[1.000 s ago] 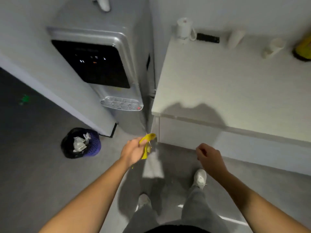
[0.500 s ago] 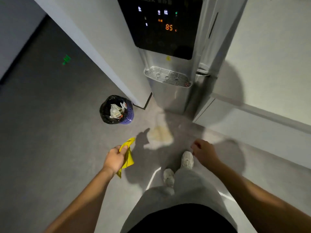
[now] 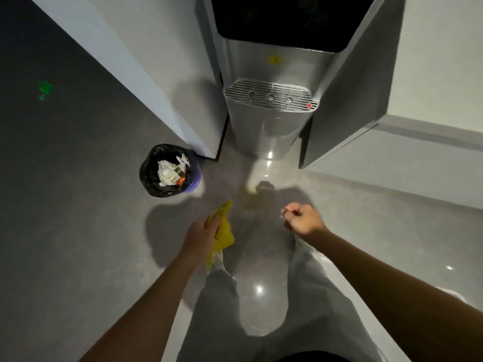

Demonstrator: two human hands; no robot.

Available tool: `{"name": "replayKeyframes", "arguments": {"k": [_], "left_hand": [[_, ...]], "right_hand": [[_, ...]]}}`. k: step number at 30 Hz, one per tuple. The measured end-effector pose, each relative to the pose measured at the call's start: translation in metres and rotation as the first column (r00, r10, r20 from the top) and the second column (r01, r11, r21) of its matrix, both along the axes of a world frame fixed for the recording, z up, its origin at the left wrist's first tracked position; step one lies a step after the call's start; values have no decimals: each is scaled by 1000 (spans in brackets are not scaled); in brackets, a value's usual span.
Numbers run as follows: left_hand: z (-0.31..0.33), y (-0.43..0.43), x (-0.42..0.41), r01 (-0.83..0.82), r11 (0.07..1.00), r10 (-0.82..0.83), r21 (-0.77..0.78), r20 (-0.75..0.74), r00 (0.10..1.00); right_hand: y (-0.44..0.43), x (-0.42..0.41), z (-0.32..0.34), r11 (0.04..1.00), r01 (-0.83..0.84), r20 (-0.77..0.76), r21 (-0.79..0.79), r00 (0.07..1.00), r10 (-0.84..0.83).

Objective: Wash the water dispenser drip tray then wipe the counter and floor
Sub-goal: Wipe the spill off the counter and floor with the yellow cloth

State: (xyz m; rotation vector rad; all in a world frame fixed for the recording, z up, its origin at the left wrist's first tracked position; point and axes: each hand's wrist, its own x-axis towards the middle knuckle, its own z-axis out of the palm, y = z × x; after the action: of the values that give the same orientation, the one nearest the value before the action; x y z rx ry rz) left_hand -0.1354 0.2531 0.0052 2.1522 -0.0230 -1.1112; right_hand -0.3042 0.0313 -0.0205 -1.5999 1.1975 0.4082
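My left hand (image 3: 200, 236) grips a crumpled yellow cloth (image 3: 223, 232) low over the grey floor (image 3: 78, 218). My right hand (image 3: 303, 220) is curled into a loose fist with nothing in it, a little right of the cloth. Straight ahead stands the silver water dispenser (image 3: 269, 131), its grated drip tray (image 3: 270, 95) seated in place under the black panel. A pale wet patch (image 3: 257, 176) lies on the floor just in front of the dispenser's base, ahead of both hands.
A purple bin with a black liner (image 3: 170, 171) full of rubbish stands left of the dispenser. A white wall panel (image 3: 146, 74) runs along the left, a white cabinet (image 3: 392, 158) along the right. My legs in grey trousers fill the bottom.
My view has dropped from the counter top to the floor and drawn nearer the dispenser. Both hands have lowered toward the floor, the left still holding the yellow cloth.
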Motion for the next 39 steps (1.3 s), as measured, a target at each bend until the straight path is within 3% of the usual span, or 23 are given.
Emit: {"name": "replayKeyframes", "arguments": {"k": [4, 8, 12, 17, 22, 24, 25, 27, 28, 29, 30, 34, 36, 39], "left_hand": [[-26, 13, 34, 149, 982, -154, -113, -34, 987], [-65, 33, 69, 250, 962, -246, -112, 50, 968], [-129, 42, 94, 199, 966, -205, -165, -18, 979], [-263, 31, 117, 166, 968, -173, -187, -21, 985], [-440, 17, 130, 488, 857, -457, -166, 190, 869], [-502, 15, 134, 677, 710, -620, -195, 284, 732], [-533, 16, 137, 800, 581, -694, -152, 421, 584], [-596, 22, 139, 944, 294, -694, 148, 712, 105], [-625, 25, 139, 935, 207, -662, 288, 745, -83], [-655, 30, 137, 909, 168, -634, 380, 748, -196], [-680, 35, 133, 887, 148, -638, 438, 727, -253], [-737, 66, 115, 838, 129, -739, 530, 614, -275], [-737, 72, 104, 828, 199, -780, 525, 596, -191], [-733, 50, 99, 771, 372, -826, 517, 564, 21]], "right_hand": [[65, 51, -6, 989, 116, 72, 88, 990, -122], [104, 87, -33, 943, 288, 28, 166, 955, -296], [113, 80, -93, 968, 230, -80, 101, 972, -222], [100, 41, -237, 984, 177, -171, -10, 969, -176], [72, -21, -438, 979, -78, -297, -186, 955, 19], [60, -51, -509, 965, -128, -353, -229, 935, 40], [54, -65, -542, 949, -160, -367, -273, 929, 50], [41, -86, -601, 919, -195, -376, -342, 925, 56], [35, -91, -626, 910, -198, -375, -364, 926, 52], [31, -95, -647, 899, -196, -366, -392, 930, 43], [27, -97, -665, 882, -188, -349, -432, 937, 28], [31, -95, -705, 808, -125, -258, -575, 965, -35], [40, -98, -715, 815, -106, -244, -569, 969, -44], [51, -95, -726, 767, -132, -268, -628, 962, -53]]}}
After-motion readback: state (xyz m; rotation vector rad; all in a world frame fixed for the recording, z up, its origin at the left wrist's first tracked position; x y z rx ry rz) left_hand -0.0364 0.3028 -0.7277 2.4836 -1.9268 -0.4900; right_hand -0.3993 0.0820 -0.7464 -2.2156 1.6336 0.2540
